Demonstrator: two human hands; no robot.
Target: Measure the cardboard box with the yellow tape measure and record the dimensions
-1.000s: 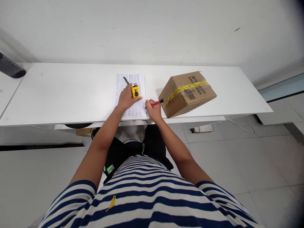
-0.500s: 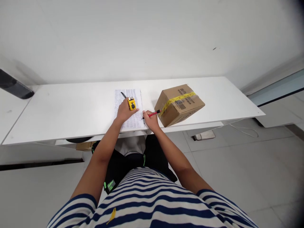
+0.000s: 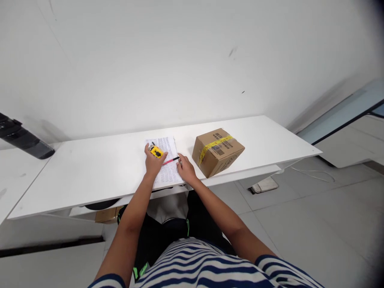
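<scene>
My left hand [image 3: 153, 163] is closed around a yellow tape measure [image 3: 156, 151], above the left part of a sheet of handwritten paper [image 3: 170, 174]. A short dark strip shows just beyond the tape measure. On the paper lies a red and black pen [image 3: 171, 161], slanting between my two hands. My right hand [image 3: 186, 170] rests at the paper's right edge with its fingers apart. Its fingertips are at the pen's black end; whether they touch it is unclear. Right of that hand sits a closed cardboard box [image 3: 222, 150] with yellow tape around it.
The white desk [image 3: 99, 168] runs along a white wall. At the far left a black cylindrical object [image 3: 27, 138] leans over the desk. Below are a brown carton [image 3: 105, 215] under the desk, and a pale flat object [image 3: 265, 185] and a cable [image 3: 315, 173] on the floor.
My right hand has let go of the red pen, which now lies across the paper. My left hand has turned the tape measure. The camera view has tilted upward.
</scene>
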